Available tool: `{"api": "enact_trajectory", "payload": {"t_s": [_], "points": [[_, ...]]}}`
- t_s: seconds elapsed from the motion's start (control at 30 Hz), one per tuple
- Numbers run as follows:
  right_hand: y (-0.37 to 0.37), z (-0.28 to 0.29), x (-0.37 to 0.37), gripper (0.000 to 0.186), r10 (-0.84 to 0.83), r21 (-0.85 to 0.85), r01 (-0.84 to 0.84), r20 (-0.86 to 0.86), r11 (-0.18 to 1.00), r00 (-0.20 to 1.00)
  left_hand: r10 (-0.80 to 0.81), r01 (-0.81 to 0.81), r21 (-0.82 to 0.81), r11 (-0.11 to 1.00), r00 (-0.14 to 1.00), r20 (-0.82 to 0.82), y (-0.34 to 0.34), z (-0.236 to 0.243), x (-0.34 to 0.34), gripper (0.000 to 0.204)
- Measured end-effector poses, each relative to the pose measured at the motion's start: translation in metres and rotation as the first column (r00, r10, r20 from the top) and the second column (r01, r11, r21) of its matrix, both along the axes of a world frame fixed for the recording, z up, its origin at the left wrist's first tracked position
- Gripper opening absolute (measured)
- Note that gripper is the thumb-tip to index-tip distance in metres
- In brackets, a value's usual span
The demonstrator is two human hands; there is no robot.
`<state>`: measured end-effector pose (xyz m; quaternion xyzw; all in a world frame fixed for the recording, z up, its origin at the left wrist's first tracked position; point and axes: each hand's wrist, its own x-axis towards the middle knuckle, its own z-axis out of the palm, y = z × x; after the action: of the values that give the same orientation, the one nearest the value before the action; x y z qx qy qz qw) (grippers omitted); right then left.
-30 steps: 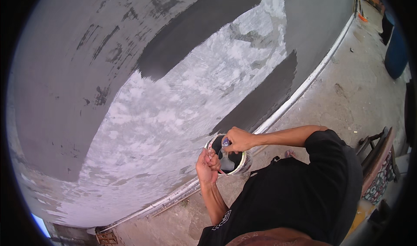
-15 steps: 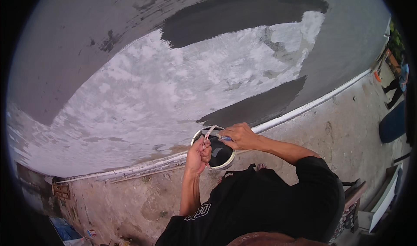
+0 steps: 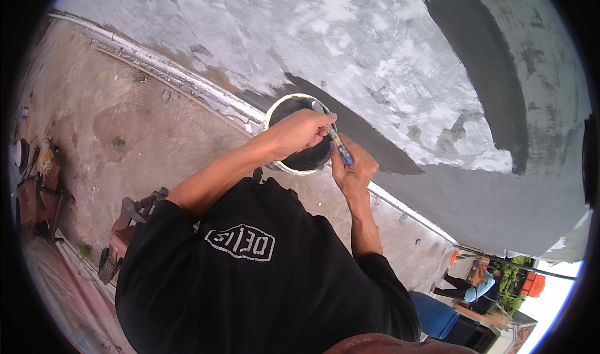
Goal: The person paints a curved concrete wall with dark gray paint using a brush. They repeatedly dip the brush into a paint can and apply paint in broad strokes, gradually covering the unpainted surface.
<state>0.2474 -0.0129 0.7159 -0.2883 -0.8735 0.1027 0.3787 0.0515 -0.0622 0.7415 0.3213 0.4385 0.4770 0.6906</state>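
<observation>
Head view has the right hand [image 3: 355, 168] pinching a blue-handled tool [image 3: 345, 155] at the bucket [image 3: 300, 96] rim, seemingly stirring or loading dark mix [image 3: 309, 160], the next move calling for steadiness, while the left hand [image 3: 305, 132] curls overhead, its hold unclear.

One fisheye camera, head-worn, left of a pair; mounted, to my eye, above the left hand [image 3: 303, 134] and right hand [image 3: 356, 167], facing down at them from near. Coverage: both hands around mid-view; black shirt [image 3: 250, 298] below them; ground [image 3: 125, 141] out past the left hand; grey wall [image 3: 375, 54] beyond both, slanting; blue barrel [image 3: 435, 316] farther off, below the right hand. Wide field, straight lines bowed.
</observation>
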Motion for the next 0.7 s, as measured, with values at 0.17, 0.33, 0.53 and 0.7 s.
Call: {"api": "enact_trajectory", "payload": {"t_s": [0.17, 0.33, 0.53, 0.7], "points": [[-0.010, 0.003, 0.003, 0.018, -0.058, -0.232, 0.038, -0.083, 0.972, 0.995, -0.054, 0.055, -0.020, 0.998, 0.997, 0.047, 0.000, 0.003, 0.002, 0.036], [-0.005, -0.001, -0.005, 0.018, -0.064, -0.716, -0.024, -0.096, 0.697, 0.993, -0.039, 0.047, -0.070, 0.996, 0.993, 0.108, 0.008, -0.008, -0.002, 0.039], [-0.002, -0.002, -0.001, 0.018, -0.077, -0.733, -0.141, -0.255, 0.665, 0.964, -0.053, 0.060, -0.075, 0.995, 0.994, 0.093, 0.011, -0.001, 0.000, 0.037], [-0.004, -0.015, 0.009, 0.017, -0.054, -0.171, 0.017, -0.211, 0.985, 0.976, -0.074, 0.083, -0.086, 0.993, 0.992, 0.103, 0.009, 0.004, 0.005, 0.035]]}}
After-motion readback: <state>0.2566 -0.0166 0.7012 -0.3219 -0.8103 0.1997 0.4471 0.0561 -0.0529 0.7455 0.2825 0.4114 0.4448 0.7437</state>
